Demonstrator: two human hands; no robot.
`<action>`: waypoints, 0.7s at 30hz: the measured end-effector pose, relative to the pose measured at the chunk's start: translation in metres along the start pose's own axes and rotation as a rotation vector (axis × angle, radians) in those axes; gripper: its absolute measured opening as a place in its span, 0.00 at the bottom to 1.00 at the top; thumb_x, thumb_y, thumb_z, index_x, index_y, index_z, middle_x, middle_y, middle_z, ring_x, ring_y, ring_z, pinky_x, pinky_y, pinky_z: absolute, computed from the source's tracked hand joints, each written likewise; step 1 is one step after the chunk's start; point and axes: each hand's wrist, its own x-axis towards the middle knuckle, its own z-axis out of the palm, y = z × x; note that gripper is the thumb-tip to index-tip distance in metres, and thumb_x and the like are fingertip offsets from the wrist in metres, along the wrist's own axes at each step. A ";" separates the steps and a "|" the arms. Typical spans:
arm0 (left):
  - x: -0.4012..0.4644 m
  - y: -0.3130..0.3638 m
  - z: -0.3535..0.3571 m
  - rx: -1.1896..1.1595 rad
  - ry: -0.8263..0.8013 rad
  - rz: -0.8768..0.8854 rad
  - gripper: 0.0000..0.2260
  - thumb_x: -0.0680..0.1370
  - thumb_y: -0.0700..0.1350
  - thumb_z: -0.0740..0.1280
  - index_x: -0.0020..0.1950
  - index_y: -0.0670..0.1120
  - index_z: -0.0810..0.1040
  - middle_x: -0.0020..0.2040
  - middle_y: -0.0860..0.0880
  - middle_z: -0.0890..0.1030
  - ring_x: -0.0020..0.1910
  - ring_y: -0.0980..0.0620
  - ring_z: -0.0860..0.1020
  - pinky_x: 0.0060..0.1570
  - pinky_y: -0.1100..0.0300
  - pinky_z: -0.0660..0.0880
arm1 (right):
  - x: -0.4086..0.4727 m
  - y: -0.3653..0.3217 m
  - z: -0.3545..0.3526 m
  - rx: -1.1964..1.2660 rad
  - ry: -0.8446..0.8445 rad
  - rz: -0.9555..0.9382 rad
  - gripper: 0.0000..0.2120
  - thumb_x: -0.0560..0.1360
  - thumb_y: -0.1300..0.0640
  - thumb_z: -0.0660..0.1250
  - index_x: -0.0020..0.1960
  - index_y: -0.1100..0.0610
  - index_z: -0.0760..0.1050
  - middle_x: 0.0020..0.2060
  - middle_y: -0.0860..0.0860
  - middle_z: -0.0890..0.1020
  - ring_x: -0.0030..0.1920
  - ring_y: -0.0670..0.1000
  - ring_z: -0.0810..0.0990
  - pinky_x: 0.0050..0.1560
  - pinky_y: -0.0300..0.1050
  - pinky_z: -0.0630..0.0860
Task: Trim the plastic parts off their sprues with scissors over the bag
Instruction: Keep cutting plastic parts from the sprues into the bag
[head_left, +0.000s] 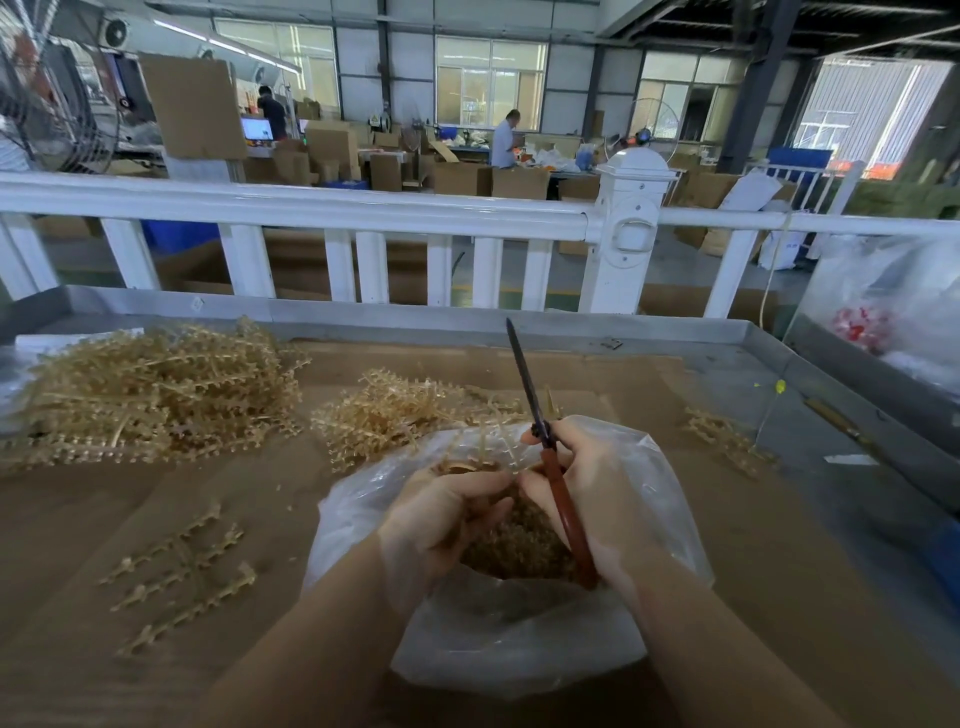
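Head view. Factory floor with cartons and a white railing (311, 208) lies beyond a metal-rimmed worktop (649, 330) lined with brown cardboard. A clear plastic bag (519, 639) sits open at the near edge, centre, its mouth holding a mound of small tan trimmed parts (519, 540). Both hands work directly above that mouth. The left hand (441, 525) has its fingers curled inward toward the right; what they pinch is too hidden to name, though a pale sprue (488, 447) rises just beyond the hands. The right hand (587, 478) is wrapped round the red handles of the scissors (550, 457), whose dark blades point up and away toward the far rim and appear closed together.

Progress, as a judgement: the job is partly done. The bag's contents show many parts already cut. A large heap of sprues (156, 389) remains at the far left corner, and a smaller heap (395, 415) lies just behind the bag. Scattered sprues (182, 571) lie on the near left and others (727, 436) toward the right edge; whether these are stripped cannot be told.
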 end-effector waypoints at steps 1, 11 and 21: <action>0.001 -0.001 0.000 0.001 0.018 0.004 0.05 0.64 0.30 0.72 0.36 0.37 0.81 0.33 0.43 0.82 0.32 0.51 0.83 0.32 0.62 0.79 | 0.000 -0.001 0.000 -0.043 -0.003 -0.024 0.10 0.72 0.69 0.68 0.53 0.62 0.78 0.33 0.40 0.74 0.33 0.26 0.73 0.34 0.20 0.65; 0.001 0.005 -0.002 -0.102 0.173 0.064 0.06 0.69 0.33 0.72 0.44 0.38 0.78 0.35 0.44 0.84 0.31 0.51 0.83 0.26 0.63 0.78 | 0.002 0.037 0.016 -0.241 0.084 -0.069 0.06 0.75 0.53 0.69 0.51 0.53 0.78 0.38 0.43 0.80 0.40 0.42 0.79 0.45 0.36 0.76; 0.004 -0.003 -0.017 -0.209 0.151 0.102 0.04 0.72 0.35 0.70 0.46 0.39 0.78 0.39 0.42 0.83 0.38 0.50 0.83 0.36 0.60 0.81 | -0.017 0.053 0.028 -0.434 0.035 -0.128 0.15 0.75 0.40 0.63 0.54 0.48 0.74 0.44 0.43 0.78 0.46 0.44 0.75 0.49 0.36 0.70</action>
